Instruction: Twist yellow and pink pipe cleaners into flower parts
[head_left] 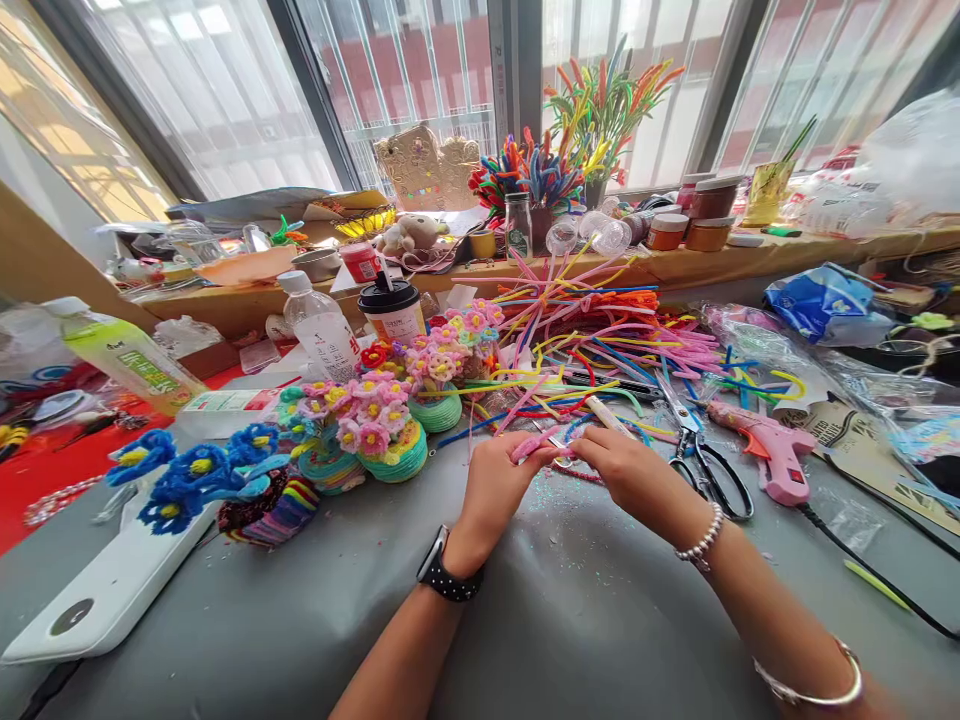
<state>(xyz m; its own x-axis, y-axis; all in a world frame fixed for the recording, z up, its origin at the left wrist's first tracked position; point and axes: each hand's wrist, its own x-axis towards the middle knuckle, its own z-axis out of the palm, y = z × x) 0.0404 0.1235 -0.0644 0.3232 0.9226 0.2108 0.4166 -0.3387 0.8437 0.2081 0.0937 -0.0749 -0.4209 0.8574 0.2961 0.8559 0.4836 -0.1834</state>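
My left hand [501, 480] and my right hand [628, 474] meet above the grey tabletop [570, 600]. A pink pipe cleaner [531, 445] is pinched between the left fingers, and its other end runs into the right fingertips. Both hands are closed on it. How it is bent under the fingers is hidden. Just beyond the hands lie loose pipe cleaners [592, 330] in pink, yellow, blue and red. To the left stand small pots of pipe-cleaner flowers, among them pink flowers [373, 425] and blue flowers [202, 470].
Right of my right hand lie black-handled scissors [709, 470] and a pink glue gun [780, 455] with a black cord. Behind the flowers stand a clear bottle [319, 325] and a black-lidded cup [391, 315]. A white device [105, 590] lies at left. The cluttered windowsill [720, 262] bounds the back.
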